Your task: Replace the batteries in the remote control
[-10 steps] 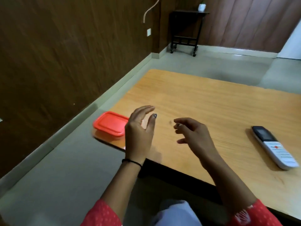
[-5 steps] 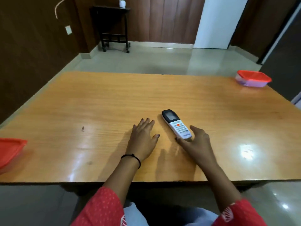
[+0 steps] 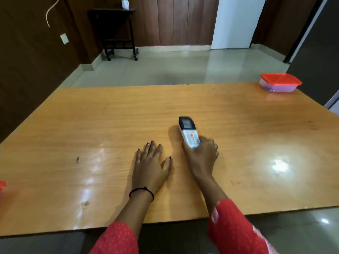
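Observation:
A white remote control (image 3: 189,132) with a black display end lies face up near the middle of the wooden table (image 3: 91,125). My right hand (image 3: 201,156) wraps its fingers around the remote's near end, thumb on the left side. My left hand (image 3: 150,164) rests flat on the table just left of it, fingers spread, holding nothing. No batteries are visible.
A clear container with a red lid (image 3: 279,84) stands at the table's far right corner. A sliver of another red lid (image 3: 2,185) shows at the left edge. Beyond the table are a tiled floor and a dark side table (image 3: 117,33).
The view swung right to face the table squarely. My left hand came down flat on the table. My right hand reached the remote and closed around its near end.

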`<state>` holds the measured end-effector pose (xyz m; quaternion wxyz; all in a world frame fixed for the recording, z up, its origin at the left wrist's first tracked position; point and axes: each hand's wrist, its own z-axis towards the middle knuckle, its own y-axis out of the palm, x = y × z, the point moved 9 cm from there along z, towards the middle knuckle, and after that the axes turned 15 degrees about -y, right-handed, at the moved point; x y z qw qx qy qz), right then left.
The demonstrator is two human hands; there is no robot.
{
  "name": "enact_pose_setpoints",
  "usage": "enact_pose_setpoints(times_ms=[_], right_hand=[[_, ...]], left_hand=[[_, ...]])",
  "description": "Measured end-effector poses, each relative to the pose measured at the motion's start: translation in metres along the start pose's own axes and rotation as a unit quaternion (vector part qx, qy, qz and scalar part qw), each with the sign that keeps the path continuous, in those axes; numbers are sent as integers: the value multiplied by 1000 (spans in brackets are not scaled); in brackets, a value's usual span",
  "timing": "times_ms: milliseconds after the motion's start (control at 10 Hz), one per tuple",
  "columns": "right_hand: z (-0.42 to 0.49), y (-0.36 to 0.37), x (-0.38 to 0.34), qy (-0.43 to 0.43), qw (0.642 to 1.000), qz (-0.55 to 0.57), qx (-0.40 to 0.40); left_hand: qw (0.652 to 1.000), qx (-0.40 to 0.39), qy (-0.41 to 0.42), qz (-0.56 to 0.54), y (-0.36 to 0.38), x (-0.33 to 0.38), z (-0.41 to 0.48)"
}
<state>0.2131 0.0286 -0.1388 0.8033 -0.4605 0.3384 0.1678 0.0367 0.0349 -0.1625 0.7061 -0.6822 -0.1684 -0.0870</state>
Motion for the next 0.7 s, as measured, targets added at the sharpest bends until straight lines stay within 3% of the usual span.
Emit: enact_pose_setpoints(times_ms=[400,600,700], right_hand=[[57,38,5,1,996,-94,-1],[51,35,7,7,1000,-29,-6],[43,18,2,0,1000,3,-10]], left_hand=[[1000,23,6,-8,1,-2,1],[999,28,1,-27,4,-6,1],[997,1,-43,-70,-11,-8,7]])
